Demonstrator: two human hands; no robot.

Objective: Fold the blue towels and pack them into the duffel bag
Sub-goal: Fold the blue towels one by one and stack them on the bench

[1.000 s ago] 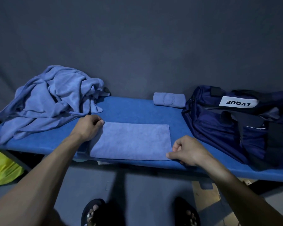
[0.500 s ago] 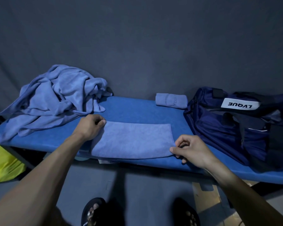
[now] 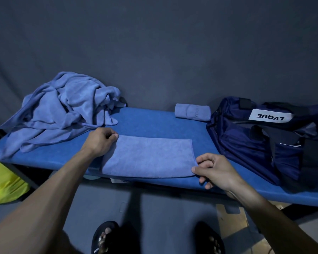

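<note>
A light blue towel (image 3: 149,156), folded into a flat rectangle, lies on the blue bench top (image 3: 151,123) in front of me. My left hand (image 3: 99,143) grips its far left corner with curled fingers. My right hand (image 3: 213,169) pinches its near right corner between thumb and forefinger. A heap of unfolded blue towels (image 3: 61,112) is piled at the left end. One rolled towel (image 3: 193,112) lies at the back, beside the navy duffel bag (image 3: 261,143) standing on the right with a white LVQUE label.
A dark grey wall rises right behind the bench. Something yellow (image 3: 4,182) sits low at the left under the bench edge. My feet in dark sandals (image 3: 105,237) stand on the grey floor below.
My right hand has moved slightly right along the near right corner and its fingers have opened a little. The view has drifted a bit; the left hand keeps its hold.
</note>
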